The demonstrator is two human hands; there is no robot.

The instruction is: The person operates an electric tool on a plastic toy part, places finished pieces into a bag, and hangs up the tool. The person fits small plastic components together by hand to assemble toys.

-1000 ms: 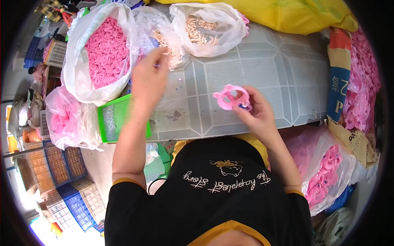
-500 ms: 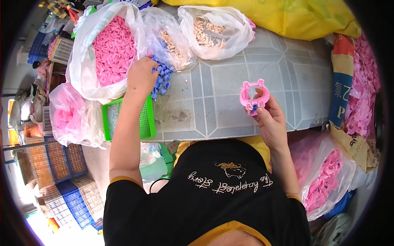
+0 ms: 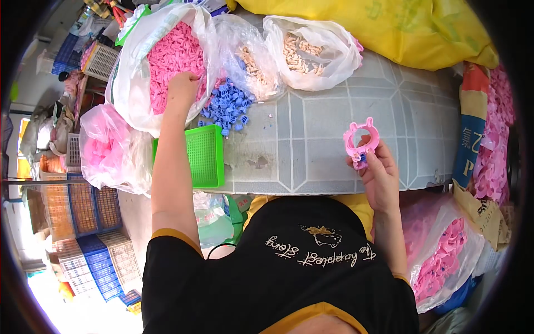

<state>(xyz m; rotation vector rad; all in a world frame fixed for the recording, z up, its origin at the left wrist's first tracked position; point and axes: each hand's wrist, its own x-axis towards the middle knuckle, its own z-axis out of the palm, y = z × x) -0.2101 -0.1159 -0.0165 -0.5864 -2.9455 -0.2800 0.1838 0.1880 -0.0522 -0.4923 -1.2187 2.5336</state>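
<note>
My left hand (image 3: pixel 182 92) is over an open white plastic bag (image 3: pixel 133 83) of small pink plastic pieces (image 3: pixel 177 47). Its fingers are curled down at the pieces, and whatever they pinch is hidden. My right hand (image 3: pixel 379 172) grips a pink plastic ring-shaped part (image 3: pixel 374 135) with small ear-like knobs, held up above the table's front part. A small blue piece (image 3: pixel 363 158) sits at the lower end of that part, by my thumb. A pile of loose blue plastic pieces (image 3: pixel 229 103) lies on the table, just right of my left hand.
A green basket (image 3: pixel 214 161) stands at the table's front left edge. Clear bags with beige pieces (image 3: pixel 300 53) lie farther back. A yellow sack (image 3: pixel 378 28) covers the back right. Bags of pink parts (image 3: pixel 442 259) stand right of me, and stacked crates (image 3: pixel 83 211) stand left.
My left hand has moved from the blue pile to the bag of pink pieces. The right hand still holds the pink part, now turned a little. The whole view has shifted slightly.
</note>
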